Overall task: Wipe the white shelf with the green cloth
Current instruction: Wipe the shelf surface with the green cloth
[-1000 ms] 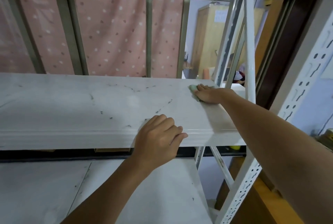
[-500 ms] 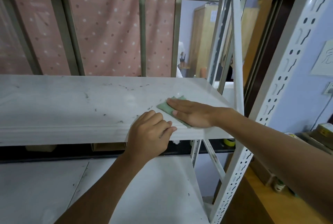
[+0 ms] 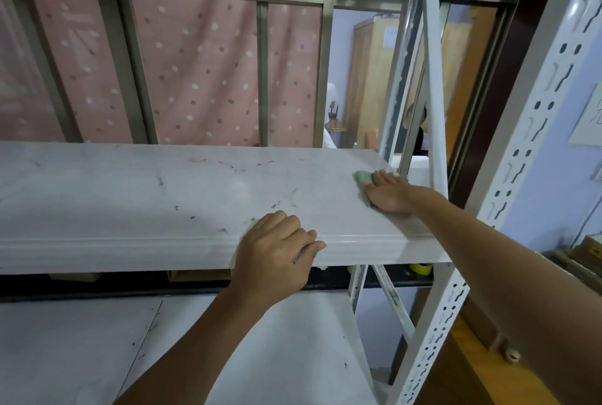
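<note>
The white shelf (image 3: 146,196) runs across the middle of the head view, with dark scuff marks on its top. The green cloth (image 3: 362,180) lies flat near the shelf's far right corner, mostly hidden under my right hand (image 3: 389,194), which presses it down with straight fingers. My left hand (image 3: 277,256) grips the shelf's front edge near the middle, fingers curled over the top and thumb hidden below.
A white perforated upright (image 3: 508,183) stands at the right front corner and white cross braces (image 3: 431,85) stand behind my right hand. A lower white shelf (image 3: 228,355) sits below. A pink dotted curtain (image 3: 195,72) hangs behind the rack.
My right hand has slid the cloth away from the front edge back toward the far right corner. My left hand has kept its hold on the front edge.
</note>
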